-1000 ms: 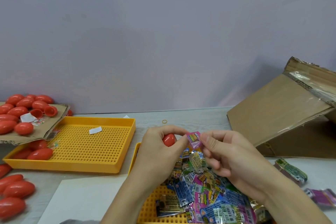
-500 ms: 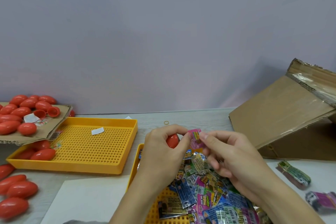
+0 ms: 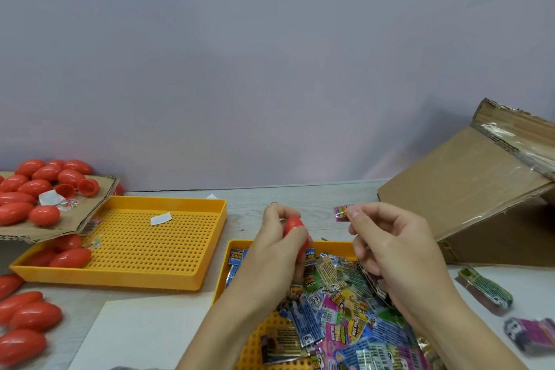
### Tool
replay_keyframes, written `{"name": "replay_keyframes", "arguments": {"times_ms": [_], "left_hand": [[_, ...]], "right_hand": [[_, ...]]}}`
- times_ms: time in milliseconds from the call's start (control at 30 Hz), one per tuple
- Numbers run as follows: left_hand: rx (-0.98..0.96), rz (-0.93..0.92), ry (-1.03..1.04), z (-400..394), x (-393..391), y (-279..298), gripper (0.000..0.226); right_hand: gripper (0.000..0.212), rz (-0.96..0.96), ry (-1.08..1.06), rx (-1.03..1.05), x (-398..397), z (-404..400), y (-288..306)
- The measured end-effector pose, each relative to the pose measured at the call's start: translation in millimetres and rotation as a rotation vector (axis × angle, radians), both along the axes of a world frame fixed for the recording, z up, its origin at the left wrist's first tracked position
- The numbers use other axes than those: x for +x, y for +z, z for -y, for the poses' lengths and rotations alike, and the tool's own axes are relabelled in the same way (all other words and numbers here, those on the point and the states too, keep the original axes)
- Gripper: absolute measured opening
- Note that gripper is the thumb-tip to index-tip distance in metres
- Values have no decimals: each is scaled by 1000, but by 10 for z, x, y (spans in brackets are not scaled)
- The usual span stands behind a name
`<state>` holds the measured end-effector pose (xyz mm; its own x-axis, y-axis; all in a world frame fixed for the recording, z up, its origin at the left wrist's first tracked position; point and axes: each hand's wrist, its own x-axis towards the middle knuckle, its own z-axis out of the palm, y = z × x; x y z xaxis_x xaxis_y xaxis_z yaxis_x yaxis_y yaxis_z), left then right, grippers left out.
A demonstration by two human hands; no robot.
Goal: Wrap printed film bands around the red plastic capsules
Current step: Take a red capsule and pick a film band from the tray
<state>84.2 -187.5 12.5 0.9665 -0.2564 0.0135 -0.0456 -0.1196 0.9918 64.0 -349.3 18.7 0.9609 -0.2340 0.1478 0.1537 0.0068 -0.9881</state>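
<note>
Both hands have moved apart since before. Nearest, printed film bands [image 3: 339,306] fill a yellow tray [image 3: 222,273] at the tabletop's front edge. Above it, the left hand [image 3: 279,252] grips a red capsule [image 3: 292,225], fingers curled round it. Just beside, the right hand [image 3: 390,246] pinches one pink band [image 3: 341,213]. More red capsules [image 3: 33,189] lie on cardboard [image 3: 87,213] at the far left corner.

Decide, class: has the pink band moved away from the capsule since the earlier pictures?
Yes. The band, pinched by the right hand, has drawn rightward from the capsule, toward the box.
</note>
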Motion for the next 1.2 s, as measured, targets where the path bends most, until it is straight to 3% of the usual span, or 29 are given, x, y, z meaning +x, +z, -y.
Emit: {"name": "replay_keyframes", "arguments": {"times_ms": [133, 267, 467, 633, 833, 1033, 1200], "left_hand": [[65, 109, 43, 4, 23, -14, 17], [107, 165, 119, -10, 31, -15, 30], [103, 188, 67, 4, 31, -5, 38], [98, 215, 56, 5, 38, -13, 37], [-53, 219, 35, 8, 33, -9, 24], [-40, 254, 105, 18, 47, -8, 34], [-7, 288, 113, 12, 26, 1, 38]], "right_hand": [[13, 57, -49, -125, -1, -4, -18], [12, 41, -33, -129, 13, 0, -28], [10, 37, 15, -143, 10, 9, -28], [14, 67, 16, -294, -4, 7, -9], [10, 76, 17, -420, -25, 11, 6], [8, 88, 7, -471, -42, 3, -9], [8, 105, 2, -291, -57, -36, 24]]}}
